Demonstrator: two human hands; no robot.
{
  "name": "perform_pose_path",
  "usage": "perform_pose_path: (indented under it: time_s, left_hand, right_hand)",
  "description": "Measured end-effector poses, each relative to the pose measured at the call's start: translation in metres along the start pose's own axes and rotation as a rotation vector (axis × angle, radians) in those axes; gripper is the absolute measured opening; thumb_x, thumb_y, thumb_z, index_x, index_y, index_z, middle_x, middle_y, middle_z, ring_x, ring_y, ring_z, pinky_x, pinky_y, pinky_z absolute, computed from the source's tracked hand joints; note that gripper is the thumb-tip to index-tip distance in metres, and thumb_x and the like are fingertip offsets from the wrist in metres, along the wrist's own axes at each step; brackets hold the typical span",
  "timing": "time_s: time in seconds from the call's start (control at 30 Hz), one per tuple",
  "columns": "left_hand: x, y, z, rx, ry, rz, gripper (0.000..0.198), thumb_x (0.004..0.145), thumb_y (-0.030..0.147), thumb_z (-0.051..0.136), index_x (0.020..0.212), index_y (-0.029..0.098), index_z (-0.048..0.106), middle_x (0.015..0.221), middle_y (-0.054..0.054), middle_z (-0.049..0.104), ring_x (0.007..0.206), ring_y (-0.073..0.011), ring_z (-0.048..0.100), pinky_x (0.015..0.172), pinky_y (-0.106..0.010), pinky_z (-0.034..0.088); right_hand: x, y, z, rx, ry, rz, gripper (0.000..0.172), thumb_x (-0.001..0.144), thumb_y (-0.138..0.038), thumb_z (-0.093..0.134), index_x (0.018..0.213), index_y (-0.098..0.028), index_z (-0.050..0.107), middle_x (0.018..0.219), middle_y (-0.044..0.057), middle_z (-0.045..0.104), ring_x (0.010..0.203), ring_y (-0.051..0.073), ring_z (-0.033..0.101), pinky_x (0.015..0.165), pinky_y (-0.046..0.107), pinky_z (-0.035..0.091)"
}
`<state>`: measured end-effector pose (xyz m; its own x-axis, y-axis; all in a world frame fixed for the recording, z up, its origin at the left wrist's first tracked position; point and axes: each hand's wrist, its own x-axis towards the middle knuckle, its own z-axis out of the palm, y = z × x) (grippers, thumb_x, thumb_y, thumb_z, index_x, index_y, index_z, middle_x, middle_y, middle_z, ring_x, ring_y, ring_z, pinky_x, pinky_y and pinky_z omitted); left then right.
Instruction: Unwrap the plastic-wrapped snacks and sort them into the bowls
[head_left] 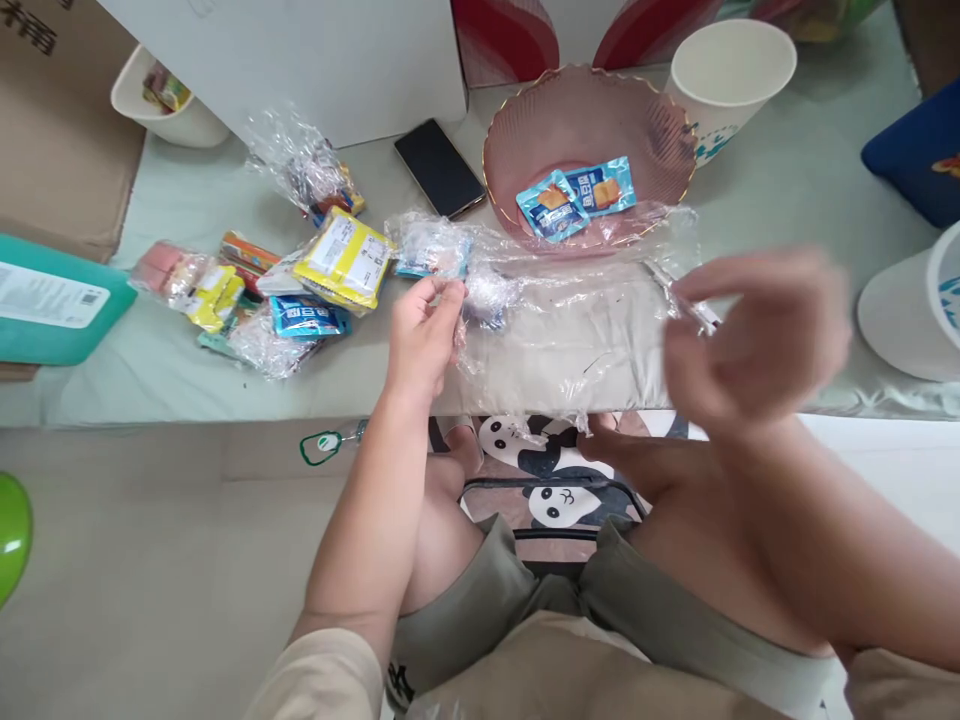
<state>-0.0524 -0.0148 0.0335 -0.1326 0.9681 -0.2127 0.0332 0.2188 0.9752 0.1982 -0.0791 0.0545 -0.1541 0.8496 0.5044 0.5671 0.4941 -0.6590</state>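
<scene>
My left hand is closed, thumb and fingers pinching the edge of a clear plastic bag that spreads flat over the table to the right. Just beyond its fingertips lie a blue snack packet in clear wrap and a crumpled bit of clear film. My right hand, blurred by motion, is raised over the bag's right side, thumb and forefinger apart. Behind these fingers lies a thin, pale, pen-like object; its kind is unclear. Two blue snack packets rest in the pink scalloped bowl.
Left of my hand is a pile of wrapped snacks. A black phone lies near the bowl. Paper cups stand at the right, a white tub and teal box at the left. The table's front edge runs below my hands.
</scene>
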Motion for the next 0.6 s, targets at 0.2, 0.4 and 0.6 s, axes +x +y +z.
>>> perform_pose_path:
  time_s: [0.2,0.4,0.6]
  left_hand:
    - [0.007,-0.007,-0.012,0.008,0.023,0.060,0.020,0.094,0.031,0.065,0.077,0.023,0.058,0.041,0.011,0.034,0.029,-0.0050,0.025,0.029,-0.022,0.011]
    - [0.029,-0.022,-0.049,0.192,0.198,0.165,0.022,0.090,0.037,0.070,0.078,0.024,0.057,0.046,0.010,0.038,0.035,-0.0070,0.032,0.035,-0.024,0.019]
    - [-0.001,-0.010,-0.064,0.430,0.090,0.819,0.031,0.092,0.056,0.062,0.095,0.026,0.066,0.083,-0.002,0.068,0.074,-0.0163,0.064,0.068,-0.032,0.054]
  right_hand:
    - [-0.011,-0.009,0.026,-0.316,-0.683,-0.265,0.049,0.091,-0.018,0.062,0.139,-0.022,0.057,0.133,0.013,0.069,0.107,0.029,0.070,0.091,0.044,0.053]
    - [-0.009,0.013,0.016,-0.334,-0.963,0.028,0.027,0.089,-0.008,0.047,0.098,-0.022,0.069,0.099,0.004,0.074,0.069,0.015,0.061,0.059,0.029,0.035]
    - [-0.004,0.019,0.001,-0.139,-0.861,0.098,0.021,0.093,-0.021,0.046,0.092,-0.021,0.068,0.090,0.006,0.072,0.072,0.017,0.060,0.066,0.030,0.041]
